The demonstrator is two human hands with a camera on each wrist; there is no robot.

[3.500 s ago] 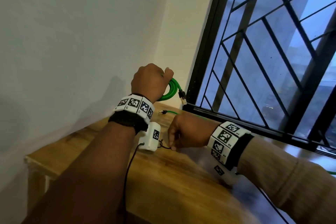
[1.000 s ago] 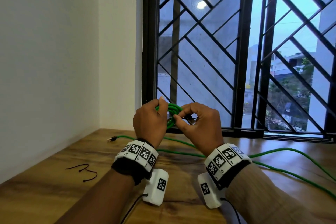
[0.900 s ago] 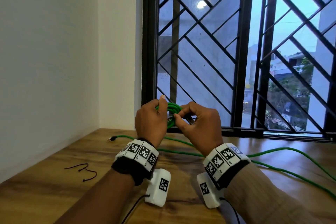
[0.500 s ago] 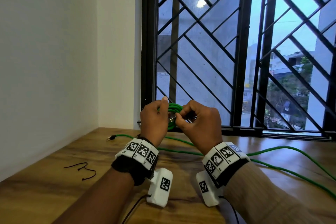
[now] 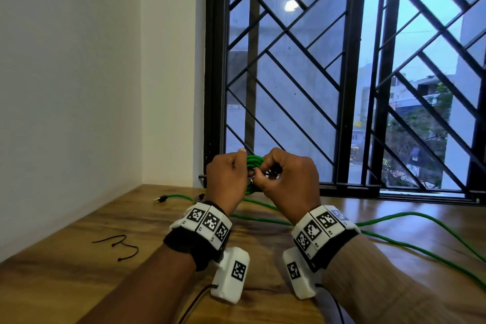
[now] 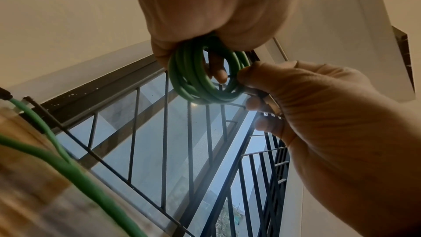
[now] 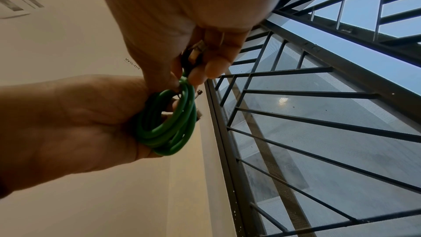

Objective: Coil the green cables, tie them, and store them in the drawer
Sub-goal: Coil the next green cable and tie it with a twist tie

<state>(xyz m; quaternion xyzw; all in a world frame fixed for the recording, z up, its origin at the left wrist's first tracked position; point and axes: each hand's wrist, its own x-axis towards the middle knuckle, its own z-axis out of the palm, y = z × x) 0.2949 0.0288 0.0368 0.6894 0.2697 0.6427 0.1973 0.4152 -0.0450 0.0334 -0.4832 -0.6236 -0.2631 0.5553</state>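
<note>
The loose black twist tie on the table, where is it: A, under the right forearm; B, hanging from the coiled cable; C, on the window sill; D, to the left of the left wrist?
D: the black twist tie lies on the wooden table, left of the left hand.

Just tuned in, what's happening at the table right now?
A person is holding a small coil of green cable up in front of the window. The left hand grips the coil while the right hand pinches its plug end against the loops. More green cables still lie loose on the table, beside a black tie.
</note>
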